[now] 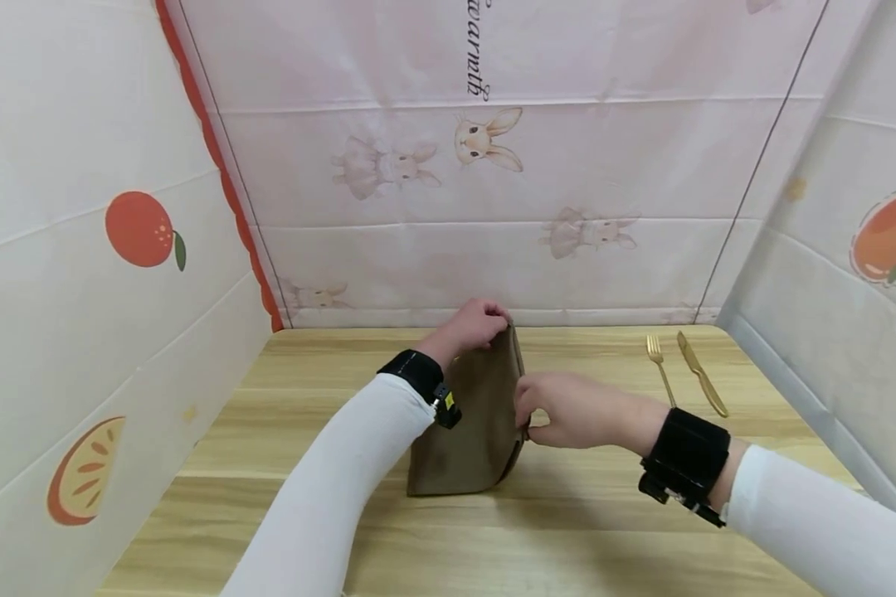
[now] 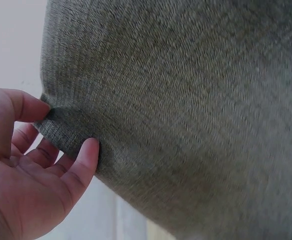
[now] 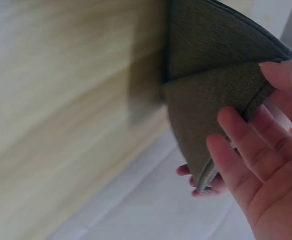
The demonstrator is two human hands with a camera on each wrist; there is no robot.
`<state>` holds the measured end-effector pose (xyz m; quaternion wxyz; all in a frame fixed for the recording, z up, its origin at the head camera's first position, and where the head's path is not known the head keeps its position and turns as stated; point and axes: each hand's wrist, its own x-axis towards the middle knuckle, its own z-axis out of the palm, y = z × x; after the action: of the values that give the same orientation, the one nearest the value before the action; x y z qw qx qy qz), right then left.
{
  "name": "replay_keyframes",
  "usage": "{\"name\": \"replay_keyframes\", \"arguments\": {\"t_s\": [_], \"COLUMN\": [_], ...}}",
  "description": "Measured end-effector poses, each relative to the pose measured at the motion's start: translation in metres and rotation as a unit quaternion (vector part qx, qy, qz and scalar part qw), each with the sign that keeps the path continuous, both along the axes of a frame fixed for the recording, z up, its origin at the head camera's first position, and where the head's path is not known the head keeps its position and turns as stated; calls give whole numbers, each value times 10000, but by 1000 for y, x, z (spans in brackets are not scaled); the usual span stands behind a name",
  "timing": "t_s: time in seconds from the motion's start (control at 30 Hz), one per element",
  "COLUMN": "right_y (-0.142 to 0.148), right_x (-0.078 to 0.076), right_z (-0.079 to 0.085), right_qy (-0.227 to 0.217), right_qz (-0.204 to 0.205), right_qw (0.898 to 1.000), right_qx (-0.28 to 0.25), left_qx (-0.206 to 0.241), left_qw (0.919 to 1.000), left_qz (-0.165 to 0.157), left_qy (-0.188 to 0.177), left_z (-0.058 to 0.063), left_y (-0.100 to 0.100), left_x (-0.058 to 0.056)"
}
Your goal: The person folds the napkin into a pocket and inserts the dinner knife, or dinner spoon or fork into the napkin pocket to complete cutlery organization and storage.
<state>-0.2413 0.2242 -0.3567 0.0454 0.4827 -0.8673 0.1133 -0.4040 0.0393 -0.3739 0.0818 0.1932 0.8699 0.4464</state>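
A folded olive-brown cloth (image 1: 463,431) with a woven texture stands raised on the wooden table, its lower edge against the tabletop. At its far upper corner, my left hand (image 1: 474,325) pinches the fabric; the left wrist view shows the thumb and fingers (image 2: 89,152) on either side of that corner of the cloth (image 2: 185,100). My right hand (image 1: 567,408) holds the right-hand edge, nearer to me. In the right wrist view, folded layers of the cloth (image 3: 210,95) lie between the thumb and fingers of the right hand (image 3: 270,160).
To the right on the table (image 1: 306,431) lie a gold fork (image 1: 655,352) and a gold knife (image 1: 698,369), side by side. Behind the table hangs a pink printed sheet (image 1: 418,265). White printed panels (image 1: 216,356) close off both sides.
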Motion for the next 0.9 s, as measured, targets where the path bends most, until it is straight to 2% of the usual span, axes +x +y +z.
{"name": "replay_keyframes", "arguments": {"t_s": [0.27, 0.43, 0.53, 0.73, 0.9], "right_y": [30, 44, 52, 64, 66], "right_x": [1, 4, 6, 8, 15], "right_z": [-46, -67, -77, -98, -104], "right_qy": [-134, -269, -181, 309, 257], "right_qz": [-247, -450, -490, -283, -480], "right_qw": [9992, 9980, 9979, 9980, 9982], "right_qx": [-283, -365, -392, -468, -249], "left_qx": [-648, -1060, -1313, -1648, -1851], "left_qw": [9955, 9913, 9874, 9802, 9767], "left_qz": [-292, -339, -348, -404, -350], "left_qy": [623, 708, 806, 1020, 1028], "left_z": [-28, -44, -51, -62, -75], "left_y": [35, 53, 61, 74, 82], "left_x": [-4, -6, -6, -1, 3]}}
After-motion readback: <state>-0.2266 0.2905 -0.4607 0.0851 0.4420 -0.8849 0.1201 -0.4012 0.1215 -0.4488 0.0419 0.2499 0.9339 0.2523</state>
